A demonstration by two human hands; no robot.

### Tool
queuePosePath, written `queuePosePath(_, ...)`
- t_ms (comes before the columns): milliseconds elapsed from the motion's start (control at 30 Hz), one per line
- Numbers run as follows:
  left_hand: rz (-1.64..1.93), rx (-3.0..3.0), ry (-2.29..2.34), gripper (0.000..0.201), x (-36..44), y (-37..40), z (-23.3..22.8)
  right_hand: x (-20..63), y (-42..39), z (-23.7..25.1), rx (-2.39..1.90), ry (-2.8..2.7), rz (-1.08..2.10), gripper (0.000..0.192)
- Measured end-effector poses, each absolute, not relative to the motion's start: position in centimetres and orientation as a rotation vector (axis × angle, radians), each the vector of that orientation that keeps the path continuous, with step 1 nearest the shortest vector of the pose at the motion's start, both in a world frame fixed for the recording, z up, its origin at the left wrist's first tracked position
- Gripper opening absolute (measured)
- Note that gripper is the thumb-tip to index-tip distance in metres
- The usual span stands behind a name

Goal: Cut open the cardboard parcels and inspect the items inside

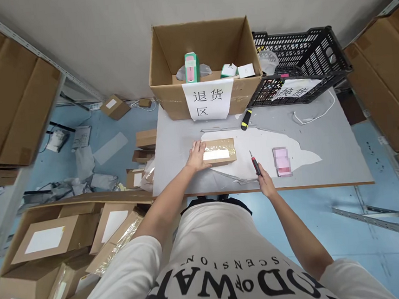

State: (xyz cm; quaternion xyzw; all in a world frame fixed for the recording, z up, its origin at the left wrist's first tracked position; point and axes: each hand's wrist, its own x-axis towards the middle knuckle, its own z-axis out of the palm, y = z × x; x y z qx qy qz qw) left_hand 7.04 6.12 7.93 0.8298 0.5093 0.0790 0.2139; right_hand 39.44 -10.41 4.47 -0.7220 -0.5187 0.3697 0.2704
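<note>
A small taped cardboard box (230,150) with a white label lies on the table over white sheet material. Its left end is under my left hand (196,156), with the fingers over the top and the thumb along the near side. In my right hand (265,181), near the table's front edge, is a slim red-and-black utility knife (255,165), its thin tip pointing away from me and clear of the box. To the right of that hand lies a pink phone-like item (282,162), its surface blurred. A black-and-yellow handled tool (246,119) rests farther back.
At the table's (340,156) back stand a large open carton (170,101) with small boxes inside and a black plastic crate (341,69). A white cable (317,118) lies at the right. Parcels fill a big carton (33,207) at lower left. Shelves with cartons flank both sides.
</note>
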Motion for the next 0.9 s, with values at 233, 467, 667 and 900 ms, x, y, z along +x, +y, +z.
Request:
queuePosePath(233, 0.120, 2.375, 1.312, 0.118, 5.5, 5.6, 8.7, 37.5, -7.3, 1.9, -2.283, -1.523, 0.710, 0.065)
queuePosePath(467, -0.086, 2.373, 1.416, 0.118, 5.5, 4.9, 9.3, 37.6, -4.1, -0.5, -2.563, -1.512, 0.641, 0.061)
queuePosePath(667, -0.141, 2.440, 1.426, 0.106, 5.2, 2.7, 9.6, 37.3, -3.5, -1.6, -2.661, -1.523, 0.670, 0.063)
queuePosePath(900, -0.144, 2.499, 1.423, 0.096, 4.7, 0.1, 9.5, 36.9, -3.9, -0.8, -2.669, -1.622, 0.600, 0.066)
